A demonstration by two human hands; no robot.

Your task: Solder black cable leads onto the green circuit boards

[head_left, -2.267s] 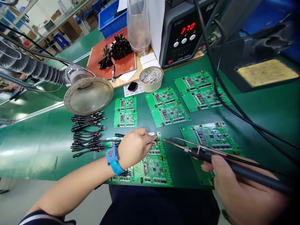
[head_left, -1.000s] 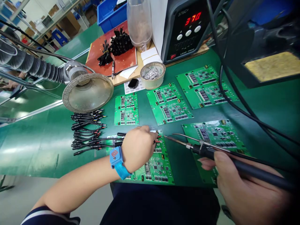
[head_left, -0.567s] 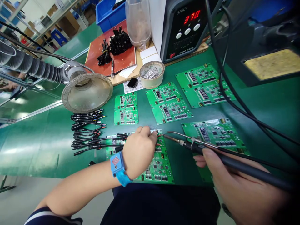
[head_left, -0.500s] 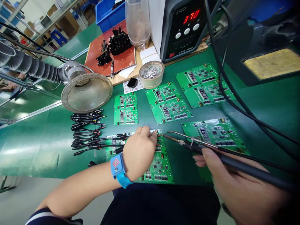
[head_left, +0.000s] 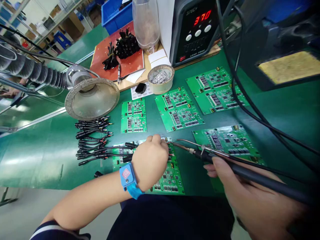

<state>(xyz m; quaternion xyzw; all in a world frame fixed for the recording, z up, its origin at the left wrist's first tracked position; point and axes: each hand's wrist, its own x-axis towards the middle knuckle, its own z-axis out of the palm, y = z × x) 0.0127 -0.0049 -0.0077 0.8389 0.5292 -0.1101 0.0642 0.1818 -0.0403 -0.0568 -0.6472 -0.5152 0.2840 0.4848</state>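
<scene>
My left hand [head_left: 151, 161], with a blue wrist strap [head_left: 128, 176], is closed over the near circuit board [head_left: 172, 180]. Its pinching fingers hold a thin black cable [head_left: 130, 145], whose gripped end is mostly hidden by the hand. Another cable's bare wire ends stick out to the right below the fingertips. In my right hand [head_left: 240, 193] is a black soldering iron [head_left: 232, 166] with a thin metal feed tube [head_left: 188, 141] clamped along it. The iron's tip meets the board's upper right edge, close beside my left fingertips.
More circuit boards [head_left: 178, 110] lie behind and to the right. Several black cables [head_left: 92, 143] are piled left, below a fume extractor hood [head_left: 92, 100]. A solder station [head_left: 197, 33] reading 370, a tub of solder bits [head_left: 161, 80] and a sponge [head_left: 290, 68] stand behind. Black cords hang at right.
The soldering iron's tip has moved slightly left, closer to my left fingertips. My left hand stays nearly in place over the board; the view has shifted a little.
</scene>
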